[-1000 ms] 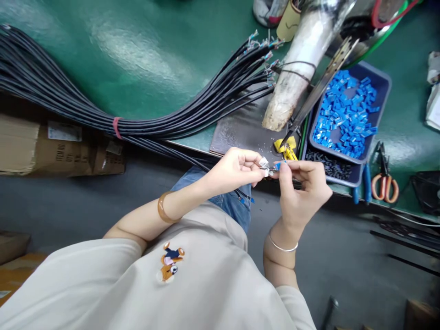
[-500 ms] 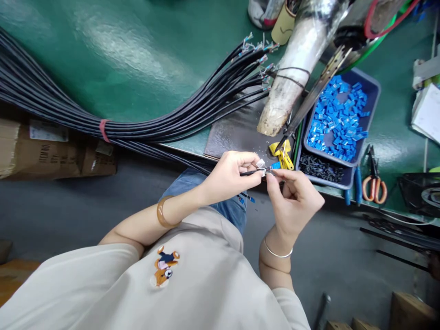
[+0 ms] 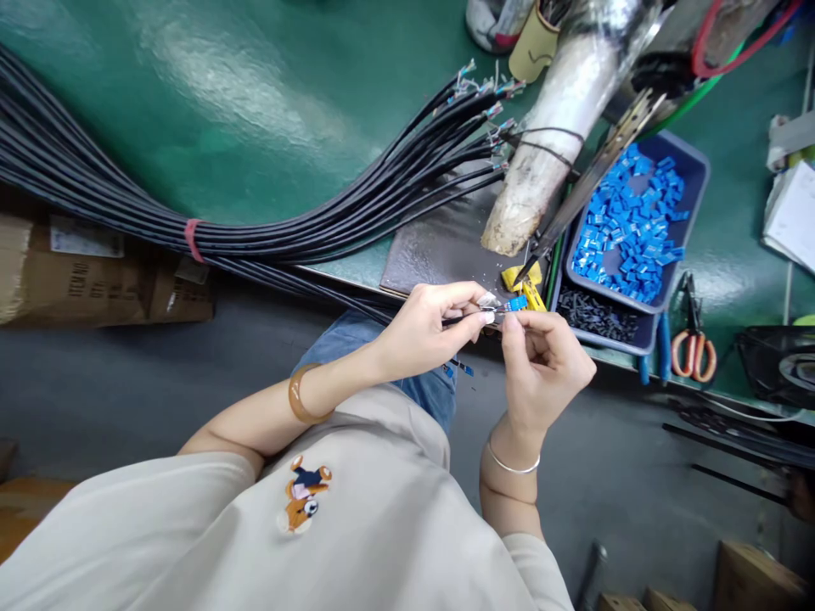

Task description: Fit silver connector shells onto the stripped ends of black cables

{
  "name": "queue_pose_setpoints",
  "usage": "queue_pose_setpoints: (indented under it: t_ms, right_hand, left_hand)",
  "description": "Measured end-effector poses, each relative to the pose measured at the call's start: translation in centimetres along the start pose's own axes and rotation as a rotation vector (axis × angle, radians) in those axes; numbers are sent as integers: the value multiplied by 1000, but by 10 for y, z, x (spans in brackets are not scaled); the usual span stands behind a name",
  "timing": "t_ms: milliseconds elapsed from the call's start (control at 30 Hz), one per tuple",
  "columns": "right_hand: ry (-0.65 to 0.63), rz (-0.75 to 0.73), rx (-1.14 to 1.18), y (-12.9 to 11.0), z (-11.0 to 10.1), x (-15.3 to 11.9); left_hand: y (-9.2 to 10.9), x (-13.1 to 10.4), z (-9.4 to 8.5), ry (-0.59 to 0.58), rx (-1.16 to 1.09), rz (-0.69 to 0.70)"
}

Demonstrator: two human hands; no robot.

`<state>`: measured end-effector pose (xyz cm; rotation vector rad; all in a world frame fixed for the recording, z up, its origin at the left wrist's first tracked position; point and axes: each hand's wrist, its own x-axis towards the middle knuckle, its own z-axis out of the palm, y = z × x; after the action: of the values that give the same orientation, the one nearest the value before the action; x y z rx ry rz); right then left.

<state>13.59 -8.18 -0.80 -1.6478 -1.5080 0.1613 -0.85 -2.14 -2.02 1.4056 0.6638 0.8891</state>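
Observation:
My left hand (image 3: pixel 439 322) is closed in a pinch on a black cable (image 3: pixel 452 320) close to its end. A small blue connector (image 3: pixel 516 304) shows just past those fingertips, beside the wires at the cable's end. My right hand (image 3: pixel 541 356) meets it from the right, thumb and forefinger pressed together close to the connector. What lies between these two fingers is too small to make out. Just behind the fingertips lies a yellow tool (image 3: pixel 530 293) on a dark mat (image 3: pixel 433 242). Below my hands, a few cable ends with blue connectors (image 3: pixel 468 370) hang over my lap.
A thick bundle of black cables (image 3: pixel 255 242), tied with a red band (image 3: pixel 193 240), crosses the green table (image 3: pixel 286 85). A wrapped post (image 3: pixel 541 161) leans over the mat. Right of it are a tray of blue connectors (image 3: pixel 691 195), small black parts (image 3: pixel 595 316) and orange-handled pliers (image 3: pixel 694 352).
The blue connector now shows more fully above the fingertips. My right fingertips have shifted slightly right, away from the left ones. The left hand keeps its pinch on the cable.

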Motion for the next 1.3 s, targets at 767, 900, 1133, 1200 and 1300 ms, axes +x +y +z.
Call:
queue_pose_setpoints:
  t_ms: [767,900,1133,1200,1300]
  right_hand:
    - [144,88,381,3,-2,7]
    - [343,-16,264,1,-1,5]
    - [161,-219,-17,6,5,1]
    - [149,-241,-12,6,7,2]
    - [147,-227,33,6,8,4]
  left_hand:
    - [-1,-2,6,144,50,94]
    - [0,3,7,167,-13,8]
    - [3,12,6,141,-82,-27]
    - [3,14,7,153,-102,-35]
    - [3,18,8,166,-113,-44]
